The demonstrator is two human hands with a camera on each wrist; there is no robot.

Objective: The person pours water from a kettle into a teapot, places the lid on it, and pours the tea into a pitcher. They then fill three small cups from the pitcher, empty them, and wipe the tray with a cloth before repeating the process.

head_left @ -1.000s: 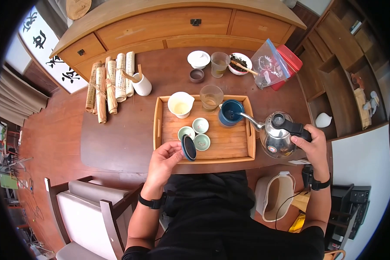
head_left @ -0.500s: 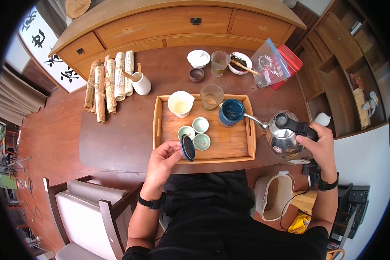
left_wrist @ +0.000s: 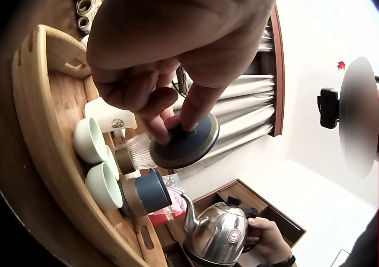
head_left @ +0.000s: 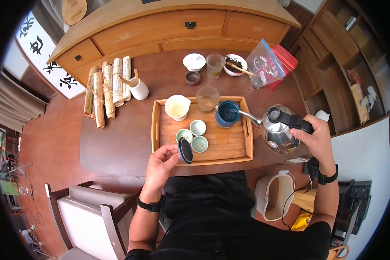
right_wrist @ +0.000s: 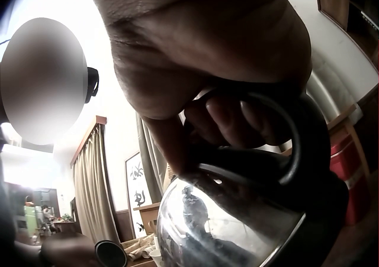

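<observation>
My left hand (head_left: 160,164) pinches a round dark blue lid (head_left: 185,151) between thumb and fingers, tilted on edge over the tray's front left. My right hand (head_left: 314,136) grips the black handle of a steel kettle (left_wrist: 219,234). Its thin spout reaches over the rim of a blue cup (head_left: 228,121), which in the left wrist view shows a brown band. That cup stands at the right of a wooden tray (head_left: 225,152). Beside the lid sit three pale green teacups (head_left: 198,127). A white pitcher (head_left: 177,108) and a clear glass (head_left: 208,99) stand at the tray's back.
Behind the tray are a white lidded bowl (head_left: 194,62), a small dark cup (head_left: 192,78), another glass (head_left: 215,66), a bowl of tea leaves (head_left: 235,65) and a plastic bag (head_left: 264,65). Bamboo scrolls (head_left: 106,89) lie left of a white holder (head_left: 139,89). A bin (head_left: 276,197) stands below.
The kettle has shifted slightly right and then partly back, its spout staying over the blue cup. The lid keeps its place in my left hand. The head view has tilted a little.
</observation>
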